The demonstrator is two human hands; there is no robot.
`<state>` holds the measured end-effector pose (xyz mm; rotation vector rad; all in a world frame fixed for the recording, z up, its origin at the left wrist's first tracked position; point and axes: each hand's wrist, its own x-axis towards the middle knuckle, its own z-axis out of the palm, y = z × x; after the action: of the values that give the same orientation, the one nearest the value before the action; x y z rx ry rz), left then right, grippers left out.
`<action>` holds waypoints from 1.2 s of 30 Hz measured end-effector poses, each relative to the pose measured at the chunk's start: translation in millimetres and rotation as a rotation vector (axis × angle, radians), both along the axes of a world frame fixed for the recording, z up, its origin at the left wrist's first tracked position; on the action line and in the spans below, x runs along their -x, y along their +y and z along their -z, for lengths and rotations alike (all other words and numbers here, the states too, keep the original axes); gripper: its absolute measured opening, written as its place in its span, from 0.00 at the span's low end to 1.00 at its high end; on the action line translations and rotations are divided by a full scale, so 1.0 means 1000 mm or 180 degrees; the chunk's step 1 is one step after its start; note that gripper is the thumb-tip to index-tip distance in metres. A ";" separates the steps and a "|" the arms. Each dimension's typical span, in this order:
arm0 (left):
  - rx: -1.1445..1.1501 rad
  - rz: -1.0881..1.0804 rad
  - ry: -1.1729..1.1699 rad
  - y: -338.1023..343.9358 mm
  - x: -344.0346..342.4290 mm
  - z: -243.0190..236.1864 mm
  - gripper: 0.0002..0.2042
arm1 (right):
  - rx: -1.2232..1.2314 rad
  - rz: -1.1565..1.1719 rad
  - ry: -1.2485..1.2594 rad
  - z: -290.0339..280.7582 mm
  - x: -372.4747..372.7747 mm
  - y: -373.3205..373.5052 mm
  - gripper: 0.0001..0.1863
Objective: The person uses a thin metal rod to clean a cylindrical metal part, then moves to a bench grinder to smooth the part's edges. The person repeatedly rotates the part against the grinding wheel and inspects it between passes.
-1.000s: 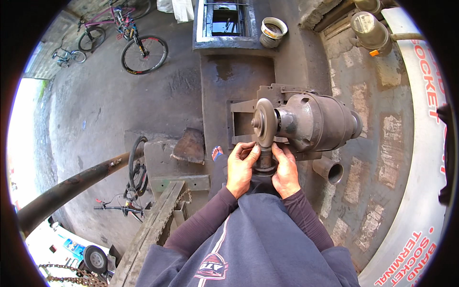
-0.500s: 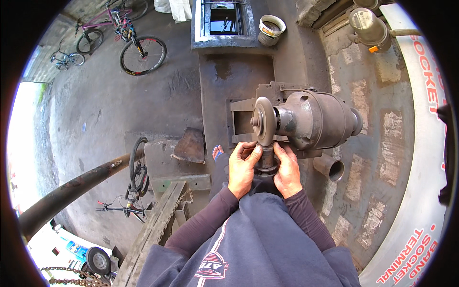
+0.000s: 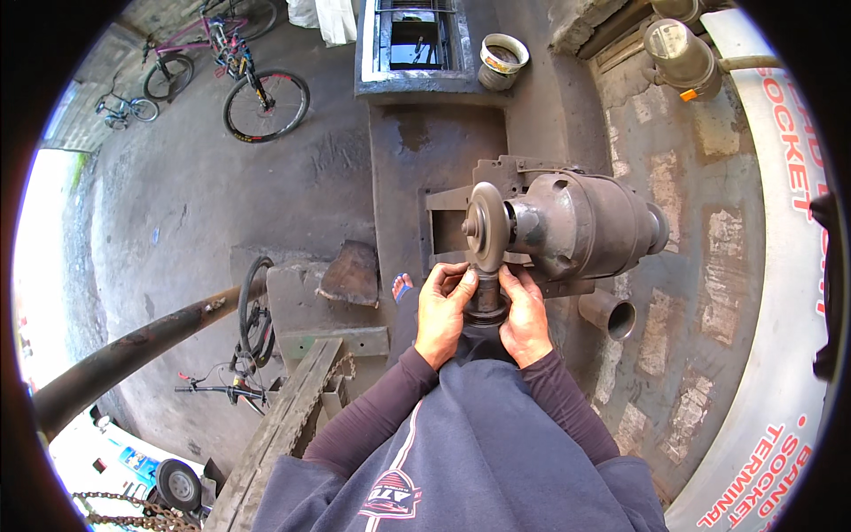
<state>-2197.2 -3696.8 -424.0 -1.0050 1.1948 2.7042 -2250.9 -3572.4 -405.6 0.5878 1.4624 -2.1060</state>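
Observation:
A bench grinder's round wheel [image 3: 487,229] sits on the left end of the shaft of a dusty brown motor [image 3: 589,223]. Just under the wheel's near edge stands a dark metal cylinder [image 3: 487,294] with a wider ringed base. My left hand [image 3: 441,312] is on its left side, thumb and fingers pinched together close to the wheel. On the other side my right hand [image 3: 526,317] is closed the same way, its thumb tip by the wheel's rim. What the fingertips hold, if anything, is too small or hidden to make out.
A metal frame [image 3: 443,226] carries the motor. An open pipe end [image 3: 619,319] is to the right of my right hand. A rough wooden beam [image 3: 275,434] and a leaning rusty pole [image 3: 151,350] are on the left. A bucket [image 3: 503,60] and a bicycle [image 3: 253,97] stand farther off.
Both hands have shifted slightly to the left along the wheel's near edge. Their pinched grip looks the same.

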 end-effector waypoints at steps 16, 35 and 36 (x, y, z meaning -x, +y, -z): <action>0.0088 -0.0066 0.0050 -0.004 0.000 0.011 0.10 | -0.0086 0.0087 -0.0059 -0.003 0.002 -0.011 0.15; 0.0093 -0.0077 0.0138 -0.003 -0.001 0.007 0.10 | -0.0062 -0.0002 -0.0038 -0.002 -0.002 -0.005 0.16; 0.0116 -0.0063 0.0137 -0.003 -0.001 0.006 0.10 | -0.0072 0.0002 -0.0033 -0.002 -0.002 -0.005 0.16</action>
<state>-2195.8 -3699.6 -429.7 -0.9727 1.2521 2.7425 -2248.9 -3577.1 -403.5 0.6069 1.4824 -2.0864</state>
